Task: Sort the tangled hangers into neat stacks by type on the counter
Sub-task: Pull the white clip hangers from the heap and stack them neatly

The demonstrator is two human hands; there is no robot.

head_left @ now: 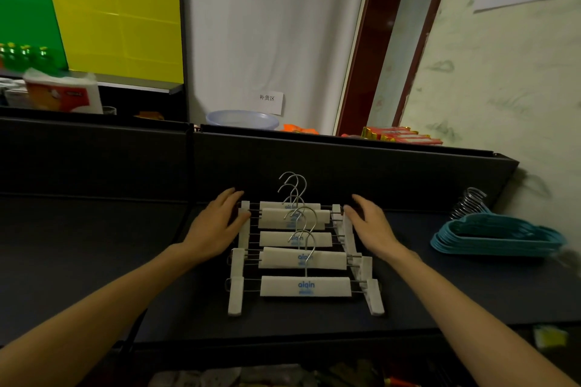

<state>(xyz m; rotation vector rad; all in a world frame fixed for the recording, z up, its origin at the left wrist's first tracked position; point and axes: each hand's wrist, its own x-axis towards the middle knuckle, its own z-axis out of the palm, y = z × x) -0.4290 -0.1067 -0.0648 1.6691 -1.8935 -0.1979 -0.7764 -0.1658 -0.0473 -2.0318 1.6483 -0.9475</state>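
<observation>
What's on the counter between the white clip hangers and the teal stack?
Only the right hand, beside the white clip hangers; from there to the teal stack the dark counter shows bare in the head view.

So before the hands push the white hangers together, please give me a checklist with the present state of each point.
1. Left hand at the left clips, fingers straight: ok.
2. Right hand at the right clips, fingers straight: ok.
3. White hangers form one neat stack: not ok, they lie spread in a row toward the person.
4. Hooks point the same way: ok.
5. Blue hangers stacked apart on the right: ok.
6. Hooks free of each other: cannot tell, they overlap.
</observation>
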